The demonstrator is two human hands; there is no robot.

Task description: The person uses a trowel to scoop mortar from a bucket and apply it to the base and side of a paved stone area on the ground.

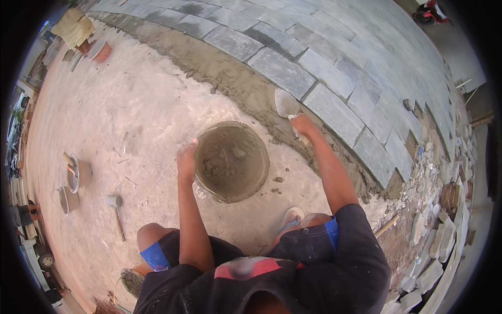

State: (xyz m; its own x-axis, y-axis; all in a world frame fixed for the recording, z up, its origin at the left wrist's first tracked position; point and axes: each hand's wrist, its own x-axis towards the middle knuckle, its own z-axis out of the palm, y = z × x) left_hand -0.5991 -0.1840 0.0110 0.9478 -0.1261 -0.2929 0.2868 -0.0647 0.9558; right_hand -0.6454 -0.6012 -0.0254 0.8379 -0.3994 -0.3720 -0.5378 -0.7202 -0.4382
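My left hand [186, 158] is closed on the left rim of a round mortar-caked bucket [259, 175], thumb over the edge. Wet grey mortar [225, 157] lies inside it. In my right hand [304, 127] is the handle of a trowel [285, 102]. Its pale, mortar-smeared blade rests on the strip of wet mortar [246, 99], close beside the edge of the laid grey stone pavers [282, 70]. The bucket stands on the ground between my hands, in front of my knees.
A mallet [114, 201] lies to the left, near two small buckets [83, 175]. Another person [73, 29] bends beside a reddish bucket [99, 51] at the far left. Broken stone slabs [431, 275] pile up at the right. A motorcycle [431, 13] stands far right.
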